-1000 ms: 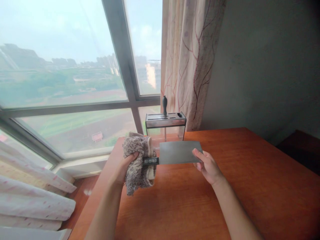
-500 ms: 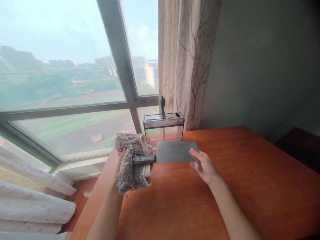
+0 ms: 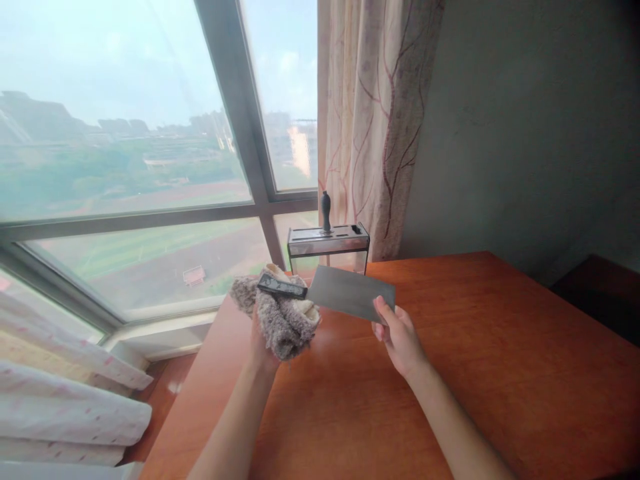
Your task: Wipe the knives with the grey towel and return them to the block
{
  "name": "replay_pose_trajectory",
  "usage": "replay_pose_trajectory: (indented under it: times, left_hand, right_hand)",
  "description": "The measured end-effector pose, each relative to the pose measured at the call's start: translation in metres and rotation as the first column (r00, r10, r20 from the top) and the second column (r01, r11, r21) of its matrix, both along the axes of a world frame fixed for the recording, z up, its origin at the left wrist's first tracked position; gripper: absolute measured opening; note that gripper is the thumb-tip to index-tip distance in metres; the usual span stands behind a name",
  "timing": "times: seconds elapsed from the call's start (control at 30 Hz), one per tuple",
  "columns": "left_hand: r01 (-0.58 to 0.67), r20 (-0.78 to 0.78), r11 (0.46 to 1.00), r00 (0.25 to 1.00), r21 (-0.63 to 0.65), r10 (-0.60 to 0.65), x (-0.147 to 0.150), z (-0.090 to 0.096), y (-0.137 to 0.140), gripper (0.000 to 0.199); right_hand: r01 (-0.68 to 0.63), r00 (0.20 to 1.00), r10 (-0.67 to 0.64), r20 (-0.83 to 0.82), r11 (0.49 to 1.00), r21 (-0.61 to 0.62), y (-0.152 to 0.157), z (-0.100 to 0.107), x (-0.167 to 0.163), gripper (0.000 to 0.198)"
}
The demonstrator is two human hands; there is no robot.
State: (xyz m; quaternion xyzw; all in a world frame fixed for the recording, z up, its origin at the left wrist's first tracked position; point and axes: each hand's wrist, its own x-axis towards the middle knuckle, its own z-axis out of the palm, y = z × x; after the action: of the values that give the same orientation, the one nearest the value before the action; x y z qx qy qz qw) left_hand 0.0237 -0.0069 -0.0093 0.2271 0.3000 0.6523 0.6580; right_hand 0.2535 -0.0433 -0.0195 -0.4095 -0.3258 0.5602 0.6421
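Note:
A steel cleaver (image 3: 350, 292) with a black handle (image 3: 281, 286) is held above the orange wooden table (image 3: 450, 373), tilted with the handle end raised to the left. My right hand (image 3: 397, 337) pinches the blade's far right end. My left hand (image 3: 261, 340) holds a fuzzy grey cloth (image 3: 283, 317) bunched under and around the handle; most of that hand is hidden by the cloth.
A metal knife block (image 3: 327, 247) with one black-handled tool (image 3: 326, 211) standing in it sits at the table's far edge by the window. A patterned curtain (image 3: 375, 120) hangs behind it. A grey wall rises on the right. White curtain folds lie at lower left.
The cleaver has tilted, its handle end rising. My left hand and the cloth shifted from gripping around the handle to sitting beneath it. My right hand dropped slightly.

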Motion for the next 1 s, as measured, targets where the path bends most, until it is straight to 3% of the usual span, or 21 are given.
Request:
replay_pose_trajectory:
  times: [0.17,0.33,0.53,0.67,0.8,0.93,1.0]
  left_hand:
    - [-0.002,0.101,0.993,0.995,-0.118,0.014,0.007,-0.002,-0.004,0.046]
    - [0.045,0.111,0.99,0.993,-0.137,-0.029,0.014,-0.003,-0.009,0.04]
    - [-0.03,0.135,0.988,0.99,-0.15,0.051,0.014,0.0,-0.009,0.034]
    - [-0.086,0.202,0.993,0.974,-0.077,0.1,0.008,0.005,-0.01,0.039]
    - [-0.045,0.242,0.999,0.969,-0.005,0.045,0.003,0.009,-0.013,0.041]
    - [-0.048,0.228,0.996,0.972,-0.069,0.063,0.009,0.009,-0.015,0.035]
    - [-0.031,0.209,0.996,0.977,-0.089,0.049,0.016,0.005,-0.017,0.033]
  right_hand:
    - [0.102,0.965,-0.114,0.237,0.993,0.065,-0.003,-0.003,-0.002,0.048]
    - [0.151,0.889,-0.192,0.415,0.98,0.13,-0.012,0.0,-0.003,0.057]
    - [0.186,0.87,-0.261,0.418,0.959,0.213,-0.02,0.004,-0.008,0.056]
    - [0.192,0.857,-0.278,0.434,0.954,0.232,-0.022,0.003,-0.01,0.055]
    - [0.088,0.878,-0.166,0.449,0.978,0.189,-0.018,-0.001,-0.012,0.055]
    - [-0.148,0.858,0.044,0.511,0.975,0.164,-0.014,-0.007,-0.017,0.057]
    - [-0.199,0.851,0.095,0.516,0.969,0.149,-0.014,-0.01,-0.021,0.054]
